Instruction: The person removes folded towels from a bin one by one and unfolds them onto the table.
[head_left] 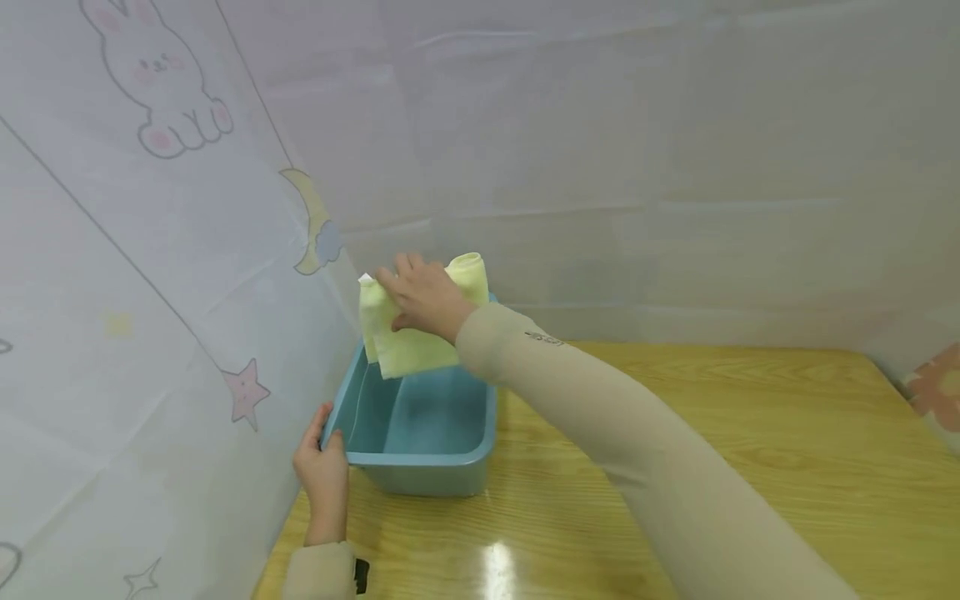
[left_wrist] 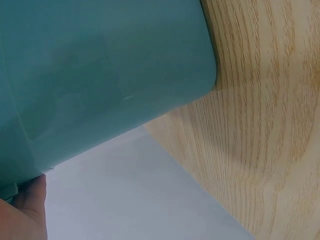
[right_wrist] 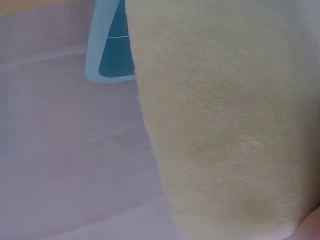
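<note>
Blue bin (head_left: 427,478), smooth plastic, rounded corners, on wood-grain desk (head_left: 825,450). Left hand (head_left: 324,471) pinches its left rim near the front corner. Right hand (head_left: 426,296) pinches fuzzy, folded yellow cloth (head_left: 412,355) above bin's far end.

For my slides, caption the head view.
Right hand holds a folded yellow cloth over a blue plastic tub; left hand grips its rim.

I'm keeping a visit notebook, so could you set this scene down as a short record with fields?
Right hand: holds the cloth above the tub
Left hand: grips the tub at its near left corner
Cloth: pale yellow, folded
Tub: blue, on a wooden table
Backdrop: pale, with a rabbit, moon and star
</note>
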